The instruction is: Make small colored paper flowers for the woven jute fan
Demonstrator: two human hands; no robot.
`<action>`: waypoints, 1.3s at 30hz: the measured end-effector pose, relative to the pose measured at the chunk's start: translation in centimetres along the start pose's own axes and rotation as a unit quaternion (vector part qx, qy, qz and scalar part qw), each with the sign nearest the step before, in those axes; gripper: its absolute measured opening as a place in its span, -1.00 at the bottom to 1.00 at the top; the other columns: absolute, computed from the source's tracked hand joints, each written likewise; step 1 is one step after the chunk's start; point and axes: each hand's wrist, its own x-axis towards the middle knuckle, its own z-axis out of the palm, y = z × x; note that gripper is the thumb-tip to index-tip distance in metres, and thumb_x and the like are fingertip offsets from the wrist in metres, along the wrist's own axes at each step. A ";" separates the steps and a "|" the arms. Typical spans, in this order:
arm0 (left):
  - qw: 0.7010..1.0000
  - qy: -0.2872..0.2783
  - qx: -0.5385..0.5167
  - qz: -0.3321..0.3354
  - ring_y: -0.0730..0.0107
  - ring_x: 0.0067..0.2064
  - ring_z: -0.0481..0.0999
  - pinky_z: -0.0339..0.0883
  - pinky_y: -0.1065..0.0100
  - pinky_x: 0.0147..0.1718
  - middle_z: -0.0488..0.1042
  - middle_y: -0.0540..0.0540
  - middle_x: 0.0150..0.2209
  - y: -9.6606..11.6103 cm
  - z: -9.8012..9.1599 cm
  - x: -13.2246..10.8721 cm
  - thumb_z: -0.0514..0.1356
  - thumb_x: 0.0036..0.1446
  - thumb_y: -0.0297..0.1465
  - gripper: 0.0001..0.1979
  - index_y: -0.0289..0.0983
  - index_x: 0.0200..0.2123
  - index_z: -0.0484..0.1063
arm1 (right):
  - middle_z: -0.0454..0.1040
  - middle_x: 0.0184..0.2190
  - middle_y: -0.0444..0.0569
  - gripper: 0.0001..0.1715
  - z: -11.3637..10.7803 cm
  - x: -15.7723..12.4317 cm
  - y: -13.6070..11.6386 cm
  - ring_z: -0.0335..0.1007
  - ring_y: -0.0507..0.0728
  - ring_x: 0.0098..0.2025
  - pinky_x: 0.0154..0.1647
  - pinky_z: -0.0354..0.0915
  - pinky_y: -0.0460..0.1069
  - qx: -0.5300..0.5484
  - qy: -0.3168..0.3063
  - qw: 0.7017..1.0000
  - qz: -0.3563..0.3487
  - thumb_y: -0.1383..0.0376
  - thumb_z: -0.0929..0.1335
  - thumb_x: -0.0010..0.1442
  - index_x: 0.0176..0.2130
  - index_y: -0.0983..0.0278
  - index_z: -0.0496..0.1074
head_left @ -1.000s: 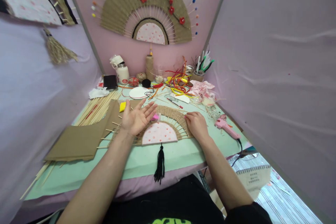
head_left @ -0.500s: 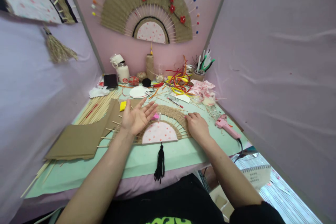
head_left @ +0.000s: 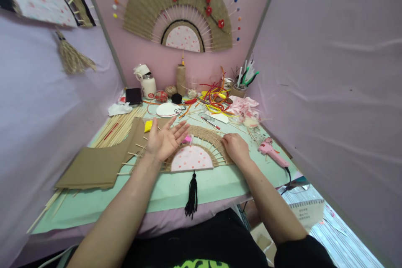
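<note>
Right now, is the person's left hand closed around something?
No, the left hand is open beside the woven fan's dotted centre, with its bare palm turned up and its fingers extended.

Room right of tassel (head_left: 191,197), glue gun (head_left: 273,154) beyond forearm (head_left: 266,192)

Rough woven-fibre fan band (head_left: 207,133), matt cardboard (head_left: 91,168)

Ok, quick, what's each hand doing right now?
Left hand: open, palm up, nothing in it.
Right hand: fingers curled at the fan; can't tell whether it's gripping.
</note>
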 end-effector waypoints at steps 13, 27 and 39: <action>1.000 -0.002 -0.001 -0.004 0.06 0.08 0.47 0.42 0.13 -0.05 0.49 -0.31 -0.05 0.0 0.1 -0.1 -0.04 0.15 0.11 -0.31 -0.30 0.11 0.30 | 0.54 -0.20 -0.01 -0.81 0.4 -0.3 0.3 0.37 0.16 -0.10 -0.20 0.16 -0.03 0.068 0.020 0.997 0.027 0.26 0.27 0.27 -0.23 0.21 0.48; 1.000 -0.007 0.005 -0.004 0.08 0.07 0.48 0.41 0.15 -0.03 0.49 -0.31 -0.05 -0.1 0.1 -0.1 -0.03 0.15 0.10 -0.32 -0.30 0.10 0.31 | 0.55 -0.23 0.00 -0.71 0.4 -0.4 0.4 0.36 0.16 -0.10 -0.18 0.16 -0.02 0.045 0.030 0.998 0.007 0.26 0.21 0.31 -0.25 0.23 0.49; 1.000 -0.001 0.007 -0.002 0.08 0.07 0.48 0.41 0.11 -0.04 0.49 -0.31 -0.05 0.0 0.1 -0.1 -0.08 0.17 0.11 -0.31 -0.31 0.10 0.32 | 0.55 -0.21 0.01 -0.71 0.3 -0.7 0.5 0.36 0.16 -0.10 -0.20 0.17 -0.03 0.061 0.019 0.998 0.013 0.23 0.21 0.30 -0.21 0.23 0.49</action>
